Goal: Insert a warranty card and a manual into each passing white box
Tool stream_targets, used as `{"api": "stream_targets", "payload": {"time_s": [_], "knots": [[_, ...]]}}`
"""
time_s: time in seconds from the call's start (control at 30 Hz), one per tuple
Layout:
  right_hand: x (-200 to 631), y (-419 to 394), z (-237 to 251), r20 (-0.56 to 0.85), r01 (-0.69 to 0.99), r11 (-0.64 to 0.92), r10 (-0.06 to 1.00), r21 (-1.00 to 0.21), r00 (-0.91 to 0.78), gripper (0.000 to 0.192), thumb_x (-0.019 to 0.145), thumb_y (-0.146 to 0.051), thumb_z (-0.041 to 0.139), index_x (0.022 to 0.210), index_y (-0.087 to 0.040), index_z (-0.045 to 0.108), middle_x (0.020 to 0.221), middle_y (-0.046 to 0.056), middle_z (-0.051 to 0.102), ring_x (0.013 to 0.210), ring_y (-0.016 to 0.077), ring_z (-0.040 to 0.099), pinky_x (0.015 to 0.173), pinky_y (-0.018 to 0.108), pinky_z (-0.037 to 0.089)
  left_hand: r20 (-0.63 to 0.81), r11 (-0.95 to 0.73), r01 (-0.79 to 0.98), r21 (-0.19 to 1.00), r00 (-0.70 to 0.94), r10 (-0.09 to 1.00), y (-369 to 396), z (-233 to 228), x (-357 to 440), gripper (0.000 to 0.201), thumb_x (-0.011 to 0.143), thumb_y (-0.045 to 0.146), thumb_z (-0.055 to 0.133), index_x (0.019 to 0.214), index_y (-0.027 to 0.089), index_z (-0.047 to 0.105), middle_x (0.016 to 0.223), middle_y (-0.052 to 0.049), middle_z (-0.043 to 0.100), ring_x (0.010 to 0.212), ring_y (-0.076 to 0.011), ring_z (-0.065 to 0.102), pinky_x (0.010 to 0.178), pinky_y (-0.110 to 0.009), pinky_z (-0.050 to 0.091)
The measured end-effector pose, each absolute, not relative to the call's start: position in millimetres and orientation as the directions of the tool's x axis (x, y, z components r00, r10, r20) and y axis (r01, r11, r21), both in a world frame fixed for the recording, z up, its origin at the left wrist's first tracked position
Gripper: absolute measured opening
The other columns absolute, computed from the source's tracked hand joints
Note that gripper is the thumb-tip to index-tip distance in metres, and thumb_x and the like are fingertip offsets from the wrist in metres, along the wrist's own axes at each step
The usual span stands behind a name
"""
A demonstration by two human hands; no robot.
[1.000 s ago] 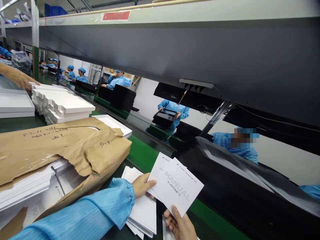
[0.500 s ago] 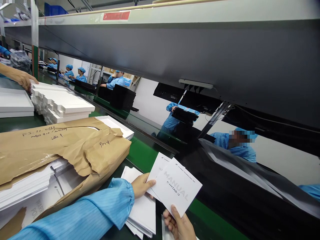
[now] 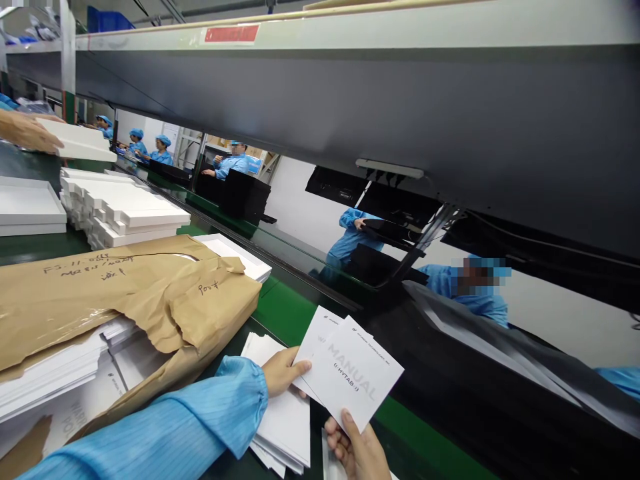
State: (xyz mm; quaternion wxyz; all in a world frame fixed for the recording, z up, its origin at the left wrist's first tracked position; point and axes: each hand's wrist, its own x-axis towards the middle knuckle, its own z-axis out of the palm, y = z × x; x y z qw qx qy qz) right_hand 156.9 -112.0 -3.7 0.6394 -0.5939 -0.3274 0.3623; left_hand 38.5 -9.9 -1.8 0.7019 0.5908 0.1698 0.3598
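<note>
Gripping from below, the right hand (image 3: 357,450) pinches the near corner of a white manual booklet (image 3: 357,380), thumb on top of the cover, which reads MANUAL and HYTAB. The left hand (image 3: 280,370), at the end of a blue sleeve (image 3: 165,430), is closed on the left edge of a second booklet (image 3: 320,330) tucked just under the first, so the pair fans out above the green worktop (image 3: 287,310). Right beneath the left hand sits a loose stack of white sheets (image 3: 280,420), partly hidden by the wrist. To the left, a torn brown paper wrapper (image 3: 125,293) with handwriting on it lies open, more white booklets (image 3: 55,370) spilling from its near end. Beyond the wrapper, a shallow white tray (image 3: 240,257) rests on the worktop, and behind that a staggered pile of flat white boxes (image 3: 125,213). Further left, another white tray (image 3: 30,207). At the far left edge, a co-worker's hand (image 3: 27,130) holds one white box (image 3: 80,141) up above the pile. Farther on, people in blue coats and caps (image 3: 163,150) work at dark screens under the long grey shelf (image 3: 350,87).
</note>
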Motion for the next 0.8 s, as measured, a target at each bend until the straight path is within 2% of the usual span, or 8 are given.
{"api": "stream_targets", "payload": {"time_s": [0.33, 0.8], "knots": [[159.3, -113.6, -3.4, -0.026, -0.085, 0.020, 0.861, -0.996, 0.509, 0.034, 0.053, -0.046, 0.062, 0.059, -0.015, 0.049, 0.047, 0.000, 0.054, 0.041, 0.0092, 0.043, 0.038, 0.020, 0.034, 0.197, 0.018, -0.299, 0.954, 0.670, 0.716, -13.4, 2.2, 35.7, 0.045, 0.064, 0.050, 0.047, 0.089, 0.013, 0.045, 0.068, -0.002, 0.054, 0.047, -0.0077, 0.050, 0.044, -0.022, 0.043], [156.0, -114.6, -0.1, -0.018, -0.097, 0.038, 0.857, -0.995, 0.515, 0.034, 0.054, -0.045, 0.063, 0.062, -0.015, 0.049, 0.047, -0.001, 0.055, 0.040, 0.0079, 0.042, 0.037, 0.018, 0.033, 0.208, 0.021, -0.318, 0.948, 0.667, 0.716, -12.5, 0.8, 37.7, 0.047, 0.064, 0.050, 0.047, 0.090, 0.012, 0.044, 0.068, -0.003, 0.053, 0.051, -0.0089, 0.050, 0.044, -0.022, 0.044]]}}
